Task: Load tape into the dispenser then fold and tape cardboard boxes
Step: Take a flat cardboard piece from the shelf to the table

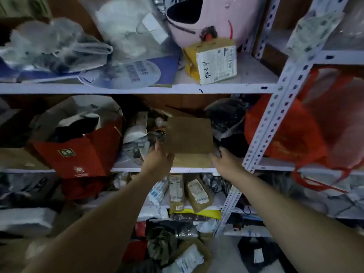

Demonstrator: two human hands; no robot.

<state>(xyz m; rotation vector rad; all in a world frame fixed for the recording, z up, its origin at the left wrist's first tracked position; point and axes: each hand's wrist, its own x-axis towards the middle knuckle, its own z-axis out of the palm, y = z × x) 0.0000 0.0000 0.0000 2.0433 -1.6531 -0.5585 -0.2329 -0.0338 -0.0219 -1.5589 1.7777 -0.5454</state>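
A plain brown cardboard box [189, 135] sits on the middle shelf [126, 170] of a white metal rack, its flat brown face toward me. My left hand [159, 158] grips its lower left corner. My right hand [223, 159] holds its lower right corner, fingers curled behind the edge. Both arms reach up and forward from the bottom of the view. No tape or dispenser is in sight.
A red paper bag [78, 152] stands left of the box and black plastic bags [226, 115] crowd its right. A perforated upright post [262, 131] runs just right of my right hand. An orange-red bag [295, 131] hangs beyond it. Parcels fill the shelves above and below.
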